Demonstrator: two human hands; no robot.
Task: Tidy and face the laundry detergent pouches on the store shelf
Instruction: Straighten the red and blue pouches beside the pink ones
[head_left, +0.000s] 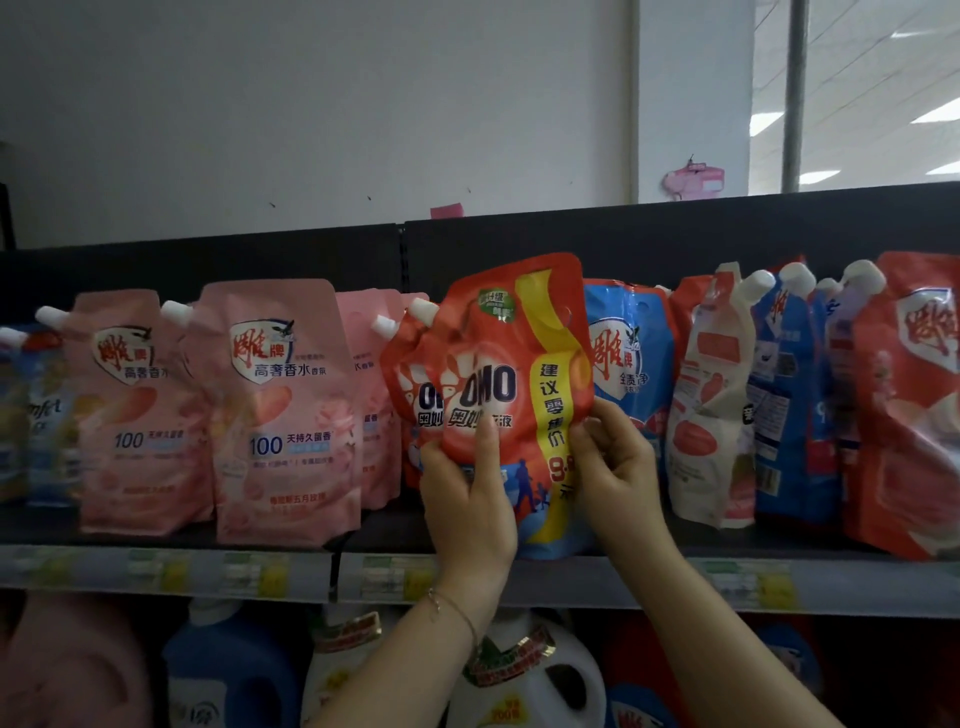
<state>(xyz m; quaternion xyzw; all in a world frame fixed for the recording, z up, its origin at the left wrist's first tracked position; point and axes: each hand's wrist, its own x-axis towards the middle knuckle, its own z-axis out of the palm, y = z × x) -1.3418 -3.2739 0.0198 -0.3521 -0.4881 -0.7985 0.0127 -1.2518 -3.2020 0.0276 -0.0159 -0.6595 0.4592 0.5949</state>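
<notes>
Left hand (467, 499) and right hand (613, 467) grip the red pouch (511, 358) we are facing; we judge the back-turned pouches (711, 415) at 3 o'clock undone

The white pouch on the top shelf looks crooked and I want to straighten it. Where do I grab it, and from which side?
Likely its upper part, pinched front and back, coming from the front and above. The white pouch stands with a blue pouch against its right side and more pouches at its left, so its top is the freest part.
</notes>
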